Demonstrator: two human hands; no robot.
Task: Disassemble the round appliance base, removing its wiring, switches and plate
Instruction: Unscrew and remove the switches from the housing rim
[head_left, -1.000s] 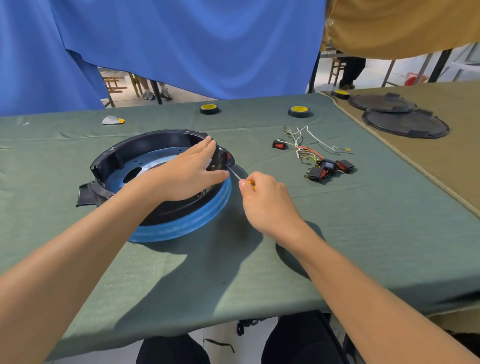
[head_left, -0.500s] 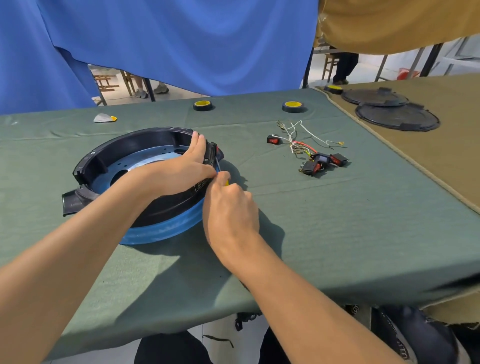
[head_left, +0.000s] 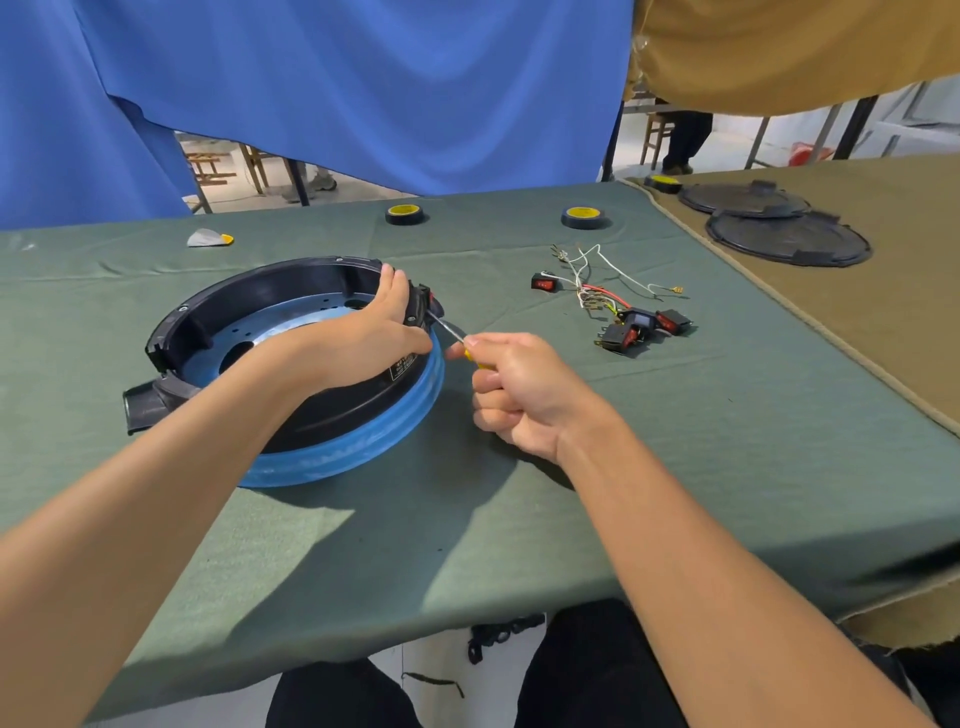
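Note:
The round appliance base (head_left: 332, 431), black with a blue lower ring and a blue inner plate (head_left: 291, 327), lies on the green table cloth at left centre. My left hand (head_left: 363, 338) grips its right rim, fingers over the edge beside a black switch with a red rocker (head_left: 425, 301). My right hand (head_left: 519, 395) holds a small yellow-handled screwdriver (head_left: 448, 330), its metal tip against that switch. A loose bundle of wires with several black-and-red switches (head_left: 618, 306) lies on the cloth to the right.
Two rolls of black-and-yellow tape (head_left: 405, 214) (head_left: 583, 217) stand at the back of the table. A white and yellow scrap (head_left: 208, 238) lies back left. Two black round covers (head_left: 784, 239) sit on the brown cloth at right. Blue curtain hangs behind.
My right hand drew back to the right from the rim, and the screwdriver shaft shows again, pointing at the switch. My left hand stays on the rim.

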